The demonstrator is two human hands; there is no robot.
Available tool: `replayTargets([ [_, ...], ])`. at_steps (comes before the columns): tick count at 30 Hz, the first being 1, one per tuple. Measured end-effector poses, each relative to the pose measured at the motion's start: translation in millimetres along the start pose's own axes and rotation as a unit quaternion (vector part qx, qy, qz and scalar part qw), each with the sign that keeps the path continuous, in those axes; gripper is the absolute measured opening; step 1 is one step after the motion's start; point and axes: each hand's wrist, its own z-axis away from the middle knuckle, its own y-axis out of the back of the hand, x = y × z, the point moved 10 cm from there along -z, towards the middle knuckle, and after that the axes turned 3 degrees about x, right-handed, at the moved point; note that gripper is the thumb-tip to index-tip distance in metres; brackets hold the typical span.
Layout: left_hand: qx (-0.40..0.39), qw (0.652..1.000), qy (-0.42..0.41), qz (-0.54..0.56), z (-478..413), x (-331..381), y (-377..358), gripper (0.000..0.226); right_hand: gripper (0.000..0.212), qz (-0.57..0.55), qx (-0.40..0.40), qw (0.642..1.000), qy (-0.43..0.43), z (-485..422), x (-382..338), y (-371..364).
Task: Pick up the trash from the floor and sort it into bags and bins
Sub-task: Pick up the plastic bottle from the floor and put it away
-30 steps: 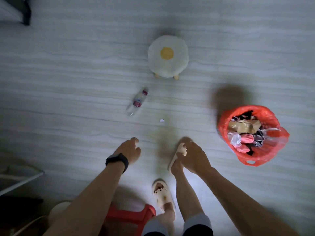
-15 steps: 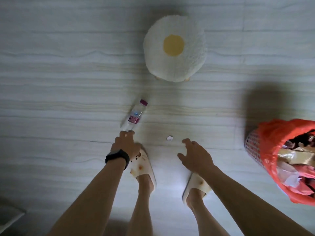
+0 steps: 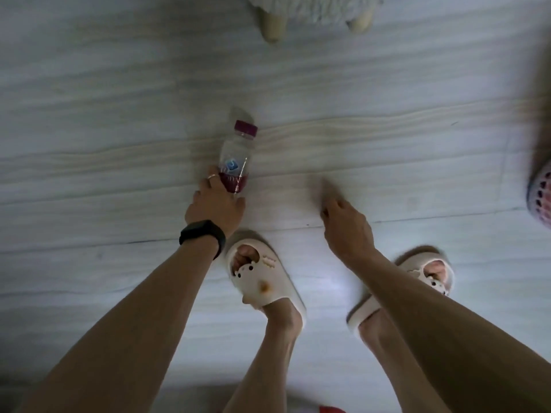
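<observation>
A clear plastic bottle [image 3: 237, 155] with a magenta cap and dark red label lies on the pale wood-grain floor, cap pointing away from me. My left hand [image 3: 216, 207], with a black band on the wrist and a ring on one finger, is wrapped around the bottle's lower end. My right hand [image 3: 346, 222] reaches down to the floor to the right of the bottle, fingers curled and blurred. The small white scrap seen earlier is hidden, and I cannot tell whether the fingers hold it.
The lattice wall of the trash basket [image 3: 541, 198] shows at the right edge. Two legs of the fluffy white stool [image 3: 271, 25] stand at the top. My feet in cream slippers [image 3: 262, 275] are planted just behind my hands.
I have bent lower and closer to the floor. My left hand has closed around the bottle's lower end. My right hand has dropped to where the white scrap lay.
</observation>
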Motion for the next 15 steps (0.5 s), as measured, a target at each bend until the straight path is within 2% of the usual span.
replayTargets([
  [3,-0.062,0.998,-0.015,-0.013,24.2,3.0,-1.5,0.059,0.014,-0.058,-0.021,0.996,-0.060,32.6,22.1,4.3],
  [6,-0.109,0.993,-0.037,-0.018,54.6,15.8,10.5,0.061,0.014,-0.125,-0.016,0.986,-0.108,69.0,39.6,32.7],
  [11,-0.128,0.987,-0.097,-0.019,126.9,83.7,65.2,0.064,0.015,-0.211,0.088,0.955,-0.190,138.0,85.2,158.1],
  [15,-0.111,0.983,-0.145,-0.007,187.0,148.9,112.8,0.060,0.007,-0.309,0.196,0.897,-0.247,187.4,141.3,254.6],
])
